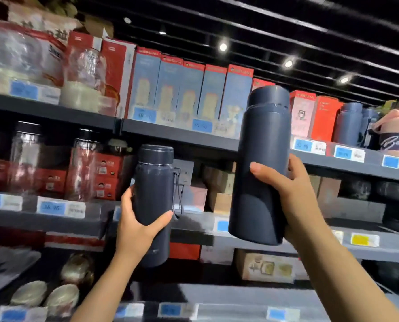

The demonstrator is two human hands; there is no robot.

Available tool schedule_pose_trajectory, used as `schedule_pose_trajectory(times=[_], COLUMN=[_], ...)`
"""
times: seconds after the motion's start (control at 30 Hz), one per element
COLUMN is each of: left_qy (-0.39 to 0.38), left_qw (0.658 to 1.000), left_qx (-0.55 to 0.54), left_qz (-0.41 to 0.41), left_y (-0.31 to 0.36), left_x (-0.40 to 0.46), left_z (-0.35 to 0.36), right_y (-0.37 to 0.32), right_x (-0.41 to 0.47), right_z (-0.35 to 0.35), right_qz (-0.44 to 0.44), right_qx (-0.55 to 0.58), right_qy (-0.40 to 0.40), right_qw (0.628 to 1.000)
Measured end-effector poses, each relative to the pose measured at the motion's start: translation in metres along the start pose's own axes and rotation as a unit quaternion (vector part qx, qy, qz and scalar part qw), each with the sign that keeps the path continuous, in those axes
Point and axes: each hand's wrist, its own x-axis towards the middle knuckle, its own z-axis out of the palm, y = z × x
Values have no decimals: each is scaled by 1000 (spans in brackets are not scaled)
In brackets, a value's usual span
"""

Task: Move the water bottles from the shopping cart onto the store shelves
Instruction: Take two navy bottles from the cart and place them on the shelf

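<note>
I hold two dark blue insulated water bottles up in front of the store shelves. My left hand (139, 225) grips the smaller bottle (154, 196) around its lower body; it stands upright with a carry strap on its right side. My right hand (293, 196) grips the larger bottle (262, 163), raised higher and tilted slightly, its cap level with the upper shelf (182, 134). Matching dark blue bottles (348, 124) stand on that upper shelf to the right. The shopping cart is out of view.
Blue and red boxed goods (189, 94) line the upper shelf. Clear jars with black lids (82, 166) stand on the middle shelf at left. Cardboard boxes (217, 182) sit behind the bottles. A pink lunch container (393, 131) is at far right. Price tags run along the shelf edges.
</note>
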Motion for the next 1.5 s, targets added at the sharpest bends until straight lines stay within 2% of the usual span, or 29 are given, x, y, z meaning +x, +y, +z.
schedule_pose_trajectory(times=[0.33,0.6,0.77,0.93,1.23,1.4,1.5], left_qy=[51,65,44,23,121,185,197], left_qw=[998,998,991,973,923,908,903], left_qx=[-22,-6,-37,-97,-195,-162,-165], left_qz=[-14,25,123,209,308,339,343], left_y=[-26,2,60,118,174,178,175], left_x=[23,10,18,30,58,70,73], left_z=[-7,24,91,201,431,496,515], right_y=[-19,-10,-8,-20,-37,-36,-27], right_x=[115,142,153,172,228,279,306], right_z=[71,31,-38,-144,-357,-415,-426], right_qz=[-27,-44,-43,-83,-186,-254,-299], right_qx=[169,196,208,201,96,84,51], right_qy=[-95,-86,-59,-42,77,152,190], right_qw=[981,976,975,975,975,952,934])
